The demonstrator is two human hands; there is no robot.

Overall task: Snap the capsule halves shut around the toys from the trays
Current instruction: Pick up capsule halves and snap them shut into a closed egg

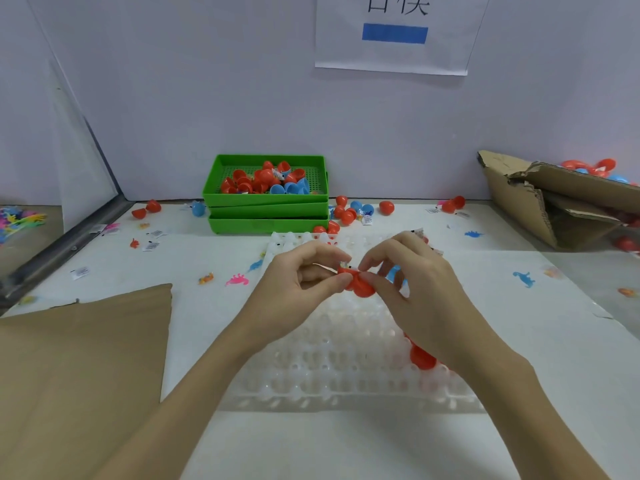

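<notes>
Both hands meet above a clear plastic capsule tray in the middle of the white table. My left hand pinches one side of a red capsule half, and my right hand grips its other side with thumb and forefinger. A small wrapped toy sticks out of the top of the red half. Behind my right fingers a blue piece shows, mostly hidden. One closed red capsule sits in the tray under my right wrist.
Stacked green trays at the back hold several red and blue capsule halves. Loose halves and small toy dinosaurs lie scattered on the table. A cardboard sheet lies at left, and a torn cardboard box with capsules stands at right.
</notes>
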